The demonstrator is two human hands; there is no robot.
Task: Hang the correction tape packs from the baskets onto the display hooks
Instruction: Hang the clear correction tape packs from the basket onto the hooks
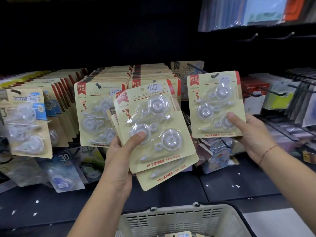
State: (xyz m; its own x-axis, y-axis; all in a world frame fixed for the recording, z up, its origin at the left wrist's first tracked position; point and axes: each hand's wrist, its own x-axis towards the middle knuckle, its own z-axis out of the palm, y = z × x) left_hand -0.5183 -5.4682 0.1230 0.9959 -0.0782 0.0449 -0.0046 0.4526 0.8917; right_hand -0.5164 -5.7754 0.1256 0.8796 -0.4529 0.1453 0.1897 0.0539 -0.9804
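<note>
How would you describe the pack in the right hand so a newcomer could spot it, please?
Rows of beige card packs hang on the dark display wall; look just right of them. There the right hand holds one beige card correction tape pack by its lower right corner. Unlike the fanned packs in the left hand, it is single.

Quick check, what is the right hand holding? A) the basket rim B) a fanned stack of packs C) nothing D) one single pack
D: the right hand grips one pack by its lower corner; the left hand holds the fanned stack.
</note>
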